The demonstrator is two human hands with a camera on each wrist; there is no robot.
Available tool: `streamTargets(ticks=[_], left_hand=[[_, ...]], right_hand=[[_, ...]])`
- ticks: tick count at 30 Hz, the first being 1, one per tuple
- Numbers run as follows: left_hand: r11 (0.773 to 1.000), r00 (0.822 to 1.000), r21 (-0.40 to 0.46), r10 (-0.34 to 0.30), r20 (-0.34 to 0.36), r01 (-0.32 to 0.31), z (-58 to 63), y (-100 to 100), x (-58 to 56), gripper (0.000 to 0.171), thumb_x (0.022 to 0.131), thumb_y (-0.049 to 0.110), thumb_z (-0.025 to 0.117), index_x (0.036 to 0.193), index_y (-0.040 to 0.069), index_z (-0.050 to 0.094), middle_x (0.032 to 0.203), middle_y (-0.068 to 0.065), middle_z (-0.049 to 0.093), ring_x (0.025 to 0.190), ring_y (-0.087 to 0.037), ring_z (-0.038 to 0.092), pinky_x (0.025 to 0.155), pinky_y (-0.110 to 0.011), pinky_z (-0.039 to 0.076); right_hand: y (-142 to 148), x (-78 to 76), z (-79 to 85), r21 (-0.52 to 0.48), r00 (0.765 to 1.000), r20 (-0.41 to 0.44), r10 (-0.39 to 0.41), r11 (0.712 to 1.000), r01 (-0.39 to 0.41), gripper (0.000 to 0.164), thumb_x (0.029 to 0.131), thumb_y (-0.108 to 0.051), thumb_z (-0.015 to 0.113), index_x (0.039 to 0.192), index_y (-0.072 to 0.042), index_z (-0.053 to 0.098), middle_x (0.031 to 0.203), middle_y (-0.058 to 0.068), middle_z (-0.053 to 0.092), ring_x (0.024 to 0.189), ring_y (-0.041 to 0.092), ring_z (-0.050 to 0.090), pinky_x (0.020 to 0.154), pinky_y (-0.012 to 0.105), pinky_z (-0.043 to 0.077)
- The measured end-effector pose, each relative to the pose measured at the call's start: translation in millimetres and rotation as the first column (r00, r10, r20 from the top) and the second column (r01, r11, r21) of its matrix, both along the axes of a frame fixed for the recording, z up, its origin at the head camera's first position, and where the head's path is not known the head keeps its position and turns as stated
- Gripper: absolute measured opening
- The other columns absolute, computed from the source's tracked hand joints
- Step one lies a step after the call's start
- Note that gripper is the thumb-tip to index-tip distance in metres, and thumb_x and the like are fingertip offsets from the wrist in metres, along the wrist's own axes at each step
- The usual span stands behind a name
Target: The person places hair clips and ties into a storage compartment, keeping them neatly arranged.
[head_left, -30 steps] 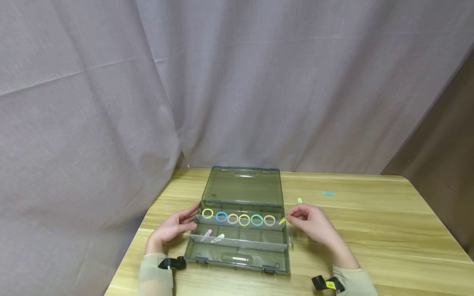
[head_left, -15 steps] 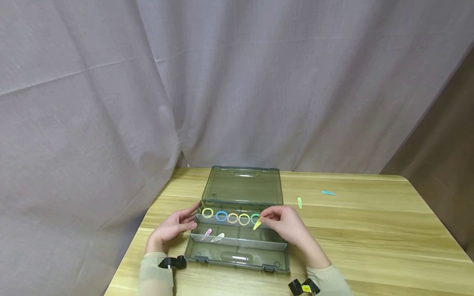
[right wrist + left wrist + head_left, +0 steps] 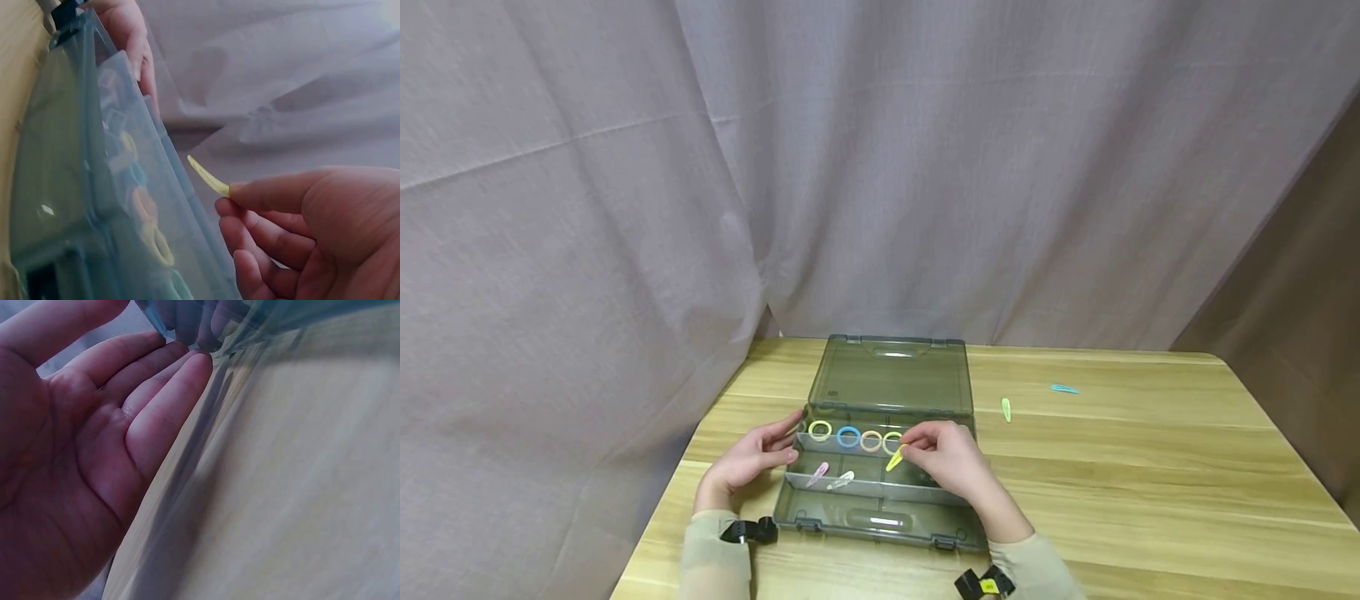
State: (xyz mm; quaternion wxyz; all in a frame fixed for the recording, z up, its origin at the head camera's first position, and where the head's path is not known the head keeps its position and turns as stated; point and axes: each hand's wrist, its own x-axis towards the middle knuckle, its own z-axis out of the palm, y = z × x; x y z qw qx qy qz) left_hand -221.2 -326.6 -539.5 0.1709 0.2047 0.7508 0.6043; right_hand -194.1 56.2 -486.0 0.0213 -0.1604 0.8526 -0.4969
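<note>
My right hand (image 3: pixel 951 458) pinches a yellow snap hair clip (image 3: pixel 895 458) between thumb and fingertips, above the middle row of a translucent dark box (image 3: pixel 880 523). The right wrist view shows the same clip (image 3: pixel 208 177) sticking out past the thumb. A pink hair clip (image 3: pixel 818 475) and a white hair clip (image 3: pixel 841 481) lie toward the left of that middle row. Along the back row sit several hair ties, among them a blue one (image 3: pixel 848 428); my right hand hides those at the right. My left hand (image 3: pixel 752 458) touches the box's left side with fairly straight fingers.
The box's lid (image 3: pixel 891 375) lies folded back behind it on the wooden table (image 3: pixel 1150 467). To the right, a light green hair clip (image 3: pixel 1006 409) and a blue hair clip (image 3: pixel 1064 388) rest on the table. A grey curtain (image 3: pixel 925 183) hangs behind.
My right hand has carried the yellow hair clip leftward, from the box's right edge to over its middle row. My left hand has stayed at the left side.
</note>
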Motion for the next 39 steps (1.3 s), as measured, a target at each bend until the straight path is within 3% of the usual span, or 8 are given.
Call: streamTargets(ticks=[14,20,39], left_hand=[[1.0,1.0,0.014,0.003,-0.006,-0.003,1.3,1,-1.8,0.077,0.103,0.003,0.067,0.165,-0.01,0.022,0.173,-0.027,0.013,0.154,-0.053,0.023,0.114,-0.02,0.041],[1.0,1.0,0.012,0.002,0.003,-0.002,1.4,1,-2.6,0.078,0.103,0.003,0.067,0.165,-0.009,0.021,0.173,-0.027,0.013,0.154,-0.052,0.023,0.113,-0.02,0.041],[1.0,1.0,0.029,-0.002,0.015,0.001,2.3,1,1.2,0.078,0.104,0.002,0.067,0.164,-0.012,0.02,0.173,-0.028,0.011,0.154,-0.053,0.021,0.113,-0.018,0.041]], right_hand=[[-42,3.9,-11.9,0.139,0.999,-0.03,-0.015,0.99,0.019,0.004,0.091,-0.016,0.081,0.093,-0.013,0.082,0.08,-0.009,0.076,0.073,0.007,0.068,0.072,0.034,0.057],[-47,4.7,-18.8,0.182,0.998,-0.06,0.013,0.983,-0.002,0.005,0.09,-0.015,0.079,0.089,-0.01,0.081,0.076,-0.01,0.074,0.07,0.005,0.065,0.068,0.028,0.055],[-54,5.4,-21.6,0.217,1.0,0.011,0.026,0.976,-0.028,0.006,0.091,-0.006,0.076,0.094,-0.008,0.081,0.08,-0.005,0.074,0.073,0.008,0.065,0.069,0.03,0.057]])
